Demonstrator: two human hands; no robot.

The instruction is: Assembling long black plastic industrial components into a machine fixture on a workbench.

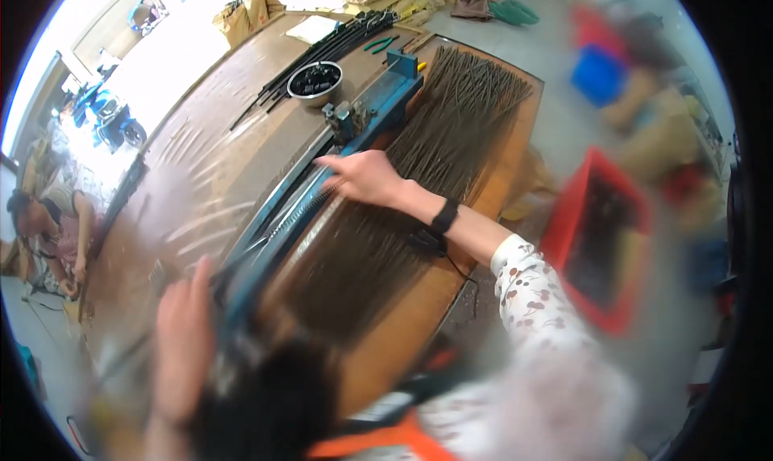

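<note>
A long blue metal jig with a channel runs diagonally over the table. My right hand is over its middle, fingers curled and closed on the upper end of a thin coil spring. The spring lies slanting along the jig, with a thin dark rod at its lower end. My left hand is beside the jig's near end, close to that rod. Motion blurs its fingers, and what it holds, if anything, is unclear. A small metal clamp-like fitting sits on the jig beyond my right hand.
Many thin dark springs or rods cover the table right of the jig. Left of it stand a bowl of black parts, black rods and green-handled pliers. A red crate stands on the floor; another person sits far left.
</note>
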